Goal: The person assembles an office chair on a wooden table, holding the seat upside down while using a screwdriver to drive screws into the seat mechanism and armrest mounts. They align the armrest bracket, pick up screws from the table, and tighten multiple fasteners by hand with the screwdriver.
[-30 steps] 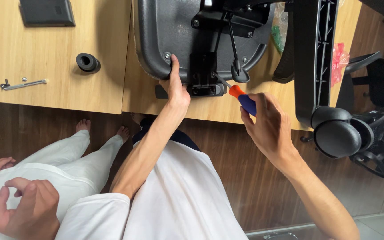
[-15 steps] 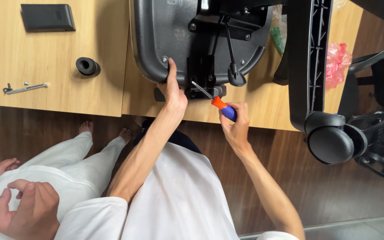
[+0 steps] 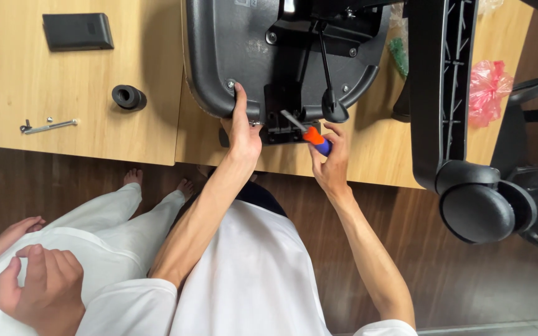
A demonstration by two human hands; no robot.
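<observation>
An upturned black office chair seat point(image 3: 231, 56) lies on a light wooden table point(image 3: 82, 81), its metal mechanism facing up. My left hand point(image 3: 244, 127) grips the seat's near rim, thumb up beside a bolt. My right hand point(image 3: 332, 163) holds a screwdriver point(image 3: 309, 132) with an orange and blue handle. Its metal tip points up and left into the black bracket point(image 3: 281, 112) at the seat's front edge. A black lever point(image 3: 330, 93) hangs down just above my right hand.
A black rectangular block point(image 3: 77, 31), a black round cap point(image 3: 128, 97) and a metal hex key point(image 3: 48, 126) lie on the table to the left. The chair back and castor base point(image 3: 481, 208) stand right, near a pink bag point(image 3: 488, 87). Another person in white sits left, hands point(image 3: 42, 289) in lap.
My right hand has brought the screwdriver up and left from below the table edge, so that its tip now reaches the bracket. My left hand has kept its hold on the seat rim.
</observation>
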